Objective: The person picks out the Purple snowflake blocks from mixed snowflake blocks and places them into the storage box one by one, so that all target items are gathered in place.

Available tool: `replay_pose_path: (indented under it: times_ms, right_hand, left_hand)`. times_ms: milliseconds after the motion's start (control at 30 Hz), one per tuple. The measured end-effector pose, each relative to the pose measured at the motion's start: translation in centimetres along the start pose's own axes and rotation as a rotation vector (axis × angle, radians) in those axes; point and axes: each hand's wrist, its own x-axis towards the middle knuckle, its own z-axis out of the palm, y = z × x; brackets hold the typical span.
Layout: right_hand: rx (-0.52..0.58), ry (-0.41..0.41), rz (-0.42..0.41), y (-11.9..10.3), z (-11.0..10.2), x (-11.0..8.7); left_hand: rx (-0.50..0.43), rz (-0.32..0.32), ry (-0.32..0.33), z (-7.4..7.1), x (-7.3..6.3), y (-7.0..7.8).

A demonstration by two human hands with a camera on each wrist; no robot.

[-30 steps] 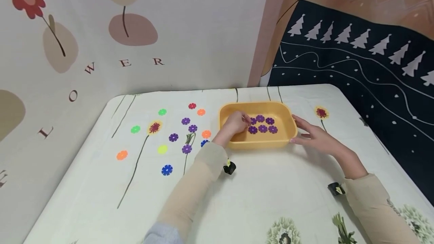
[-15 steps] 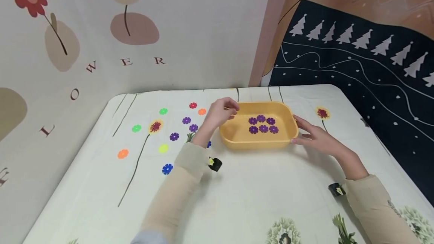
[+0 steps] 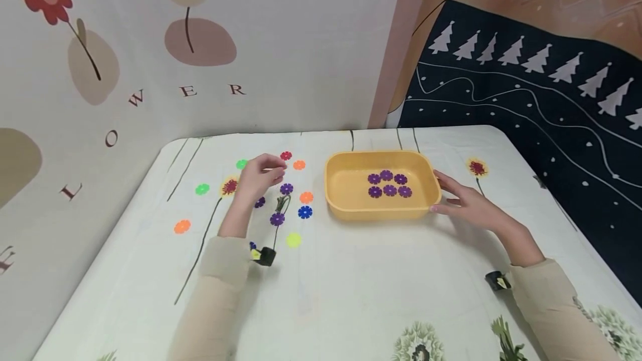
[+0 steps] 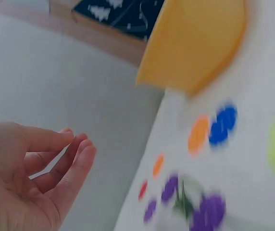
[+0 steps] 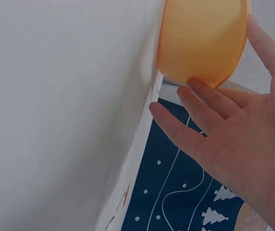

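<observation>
Part-way along, by the look of things. Nearest on the tabletop [image 3: 351, 277], left of the tray [image 3: 378, 214] and short of its front: a yellow disc [image 3: 293, 240] in full view, and a blue disc [image 3: 253, 245] mostly hidden behind the black device [image 3: 267, 257] at the left cuff. Slightly farther, left of the tray: three loose purple discs [image 3: 277, 219], probably still left to deal with. At the tray's right end: the right hand [image 3: 466, 202], holding lightly with thumb and fingers [image 5: 214, 97]. Inside the tray, right of its middle: six more purple discs [image 3: 389, 190] in two rows, seemingly done. Well left of the tray: the left hand [image 3: 257, 180], fingers loosely bent, thumb tip close, nothing visible between. Possibly a fourth loose purple one behind that hand; too blurred in the left wrist view for certainty. Farthest, left of the tray's back rim: a red disc [image 3: 286, 155] and a green disc [image 3: 242, 164], the latter partly covered. In both wrist views, tray cut off, contents unseen.
</observation>
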Motion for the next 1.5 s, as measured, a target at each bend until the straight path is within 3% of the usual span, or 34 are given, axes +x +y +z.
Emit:
replay_pose_path:
  times_ms: [133,333,633,800,1000,1300,1500]
  right_hand:
    - [0.003,-0.002,0.013,-0.1,0.0,0.0]
    - [0.006,-0.002,0.010,-0.2,0.1,0.0]
    - [0.006,0.003,0.000,-0.1,0.1,-0.1]
    - [0.005,0.006,0.002,-0.2,0.1,-0.1]
    - [-0.001,0.009,0.008,-0.2,0.1,-0.1]
    - [-0.001,0.008,0.021,-0.1,0.3,0.1]
    - [-0.009,0.007,0.025,-0.2,0.2,0.0]
  left_hand:
    - [0.048,-0.056,0.049,-1.9,-0.7,-2.4]
    - [0.100,-0.141,0.077,-3.4,-2.0,-5.2]
    - [0.183,-0.159,0.035,-4.1,-2.3,-7.3]
    - [0.244,-0.146,0.011,-3.9,-2.2,-7.4]
    - [0.297,-0.117,0.029,-3.5,-2.0,-7.4]
    - [0.216,-0.122,0.076,-3.7,-2.0,-6.7]
    - [0.164,-0.063,0.086,-3.6,-1.5,-4.7]
